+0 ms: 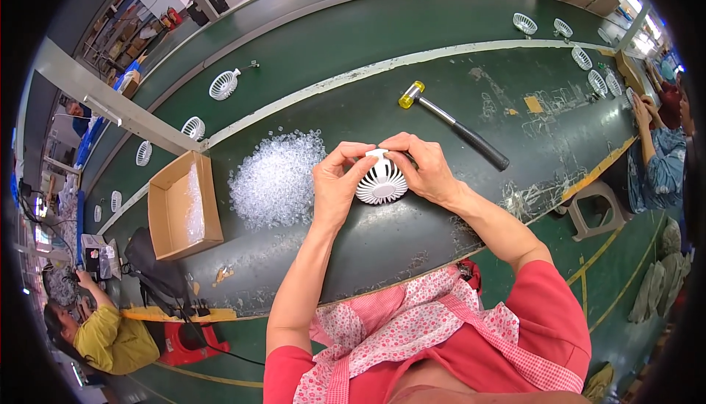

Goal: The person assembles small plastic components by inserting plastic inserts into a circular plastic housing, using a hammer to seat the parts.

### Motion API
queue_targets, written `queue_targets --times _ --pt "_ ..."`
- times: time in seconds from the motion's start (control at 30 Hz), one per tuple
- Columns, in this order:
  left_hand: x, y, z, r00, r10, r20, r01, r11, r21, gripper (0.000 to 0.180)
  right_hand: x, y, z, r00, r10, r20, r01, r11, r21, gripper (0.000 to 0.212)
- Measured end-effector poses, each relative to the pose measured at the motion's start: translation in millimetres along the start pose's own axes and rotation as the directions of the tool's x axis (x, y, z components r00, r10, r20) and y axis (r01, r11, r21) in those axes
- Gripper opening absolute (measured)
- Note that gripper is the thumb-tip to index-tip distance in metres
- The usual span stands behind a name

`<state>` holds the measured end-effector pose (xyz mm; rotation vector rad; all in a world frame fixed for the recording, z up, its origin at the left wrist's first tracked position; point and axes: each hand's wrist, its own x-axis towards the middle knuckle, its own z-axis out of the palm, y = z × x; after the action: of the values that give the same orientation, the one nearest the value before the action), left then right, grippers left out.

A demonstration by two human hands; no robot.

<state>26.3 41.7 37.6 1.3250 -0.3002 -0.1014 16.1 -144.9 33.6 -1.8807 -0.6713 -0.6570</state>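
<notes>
Between my two hands is a white slatted fan cover [382, 185], resting on the dark bench with its short neck pointing away from me. My left hand [337, 182] pinches the neck from the left, thumb and fingertips together. From the other side my right hand [429, 173] grips the same neck, thumb pressed against it. Any small part at the fingertips is too hidden to make out. A heap of small clear plastic pieces [273, 177] lies just left of my left hand. Beyond my right hand lies a mallet [452, 122] with a yellow head and black grip.
An open cardboard box [170, 220] stands left of the heap, beside a black bag [153, 260]. Across the bench runs a green conveyor belt [331, 54] carrying white fan covers [223, 85]. Co-workers sit at the left, in a yellow top [118, 338], and at the right [662, 165].
</notes>
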Motion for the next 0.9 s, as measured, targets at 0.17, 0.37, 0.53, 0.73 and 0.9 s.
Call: queue_targets --times 0.17,0.37,0.53,0.73,0.9 --pt "-7.1 15.0 16.8 0.998 -0.011 -0.063 0.006 0.996 -0.084 0.015 4.4 -4.5 1.9 1.0 0.007 -0.016 -0.007 1.0 0.012 0.018" --pt "-6.0 0.9 2.7 0.995 0.066 -0.076 -0.073 0.992 -0.101 0.015 4.2 -1.5 4.5 0.997 -0.073 -0.04 0.071 0.997 -0.038 0.016" --pt "-3.7 -1.9 0.2 0.993 0.118 -0.032 -0.115 0.99 0.076 0.015 0.9 5.0 2.9 0.999 -0.054 -0.008 0.054 0.998 0.033 0.016" --pt "-4.1 1.3 1.3 0.993 0.122 -0.001 -0.121 0.985 0.122 0.015 -0.5 1.8 1.8 0.999 -0.03 0.022 0.029 0.997 0.067 0.019" --pt "-4.0 1.5 2.9 0.993 0.031 -0.111 -0.022 0.997 0.08 0.014 9.1 -1.1 3.9 0.993 -0.115 -0.002 0.115 0.993 -0.033 0.024"
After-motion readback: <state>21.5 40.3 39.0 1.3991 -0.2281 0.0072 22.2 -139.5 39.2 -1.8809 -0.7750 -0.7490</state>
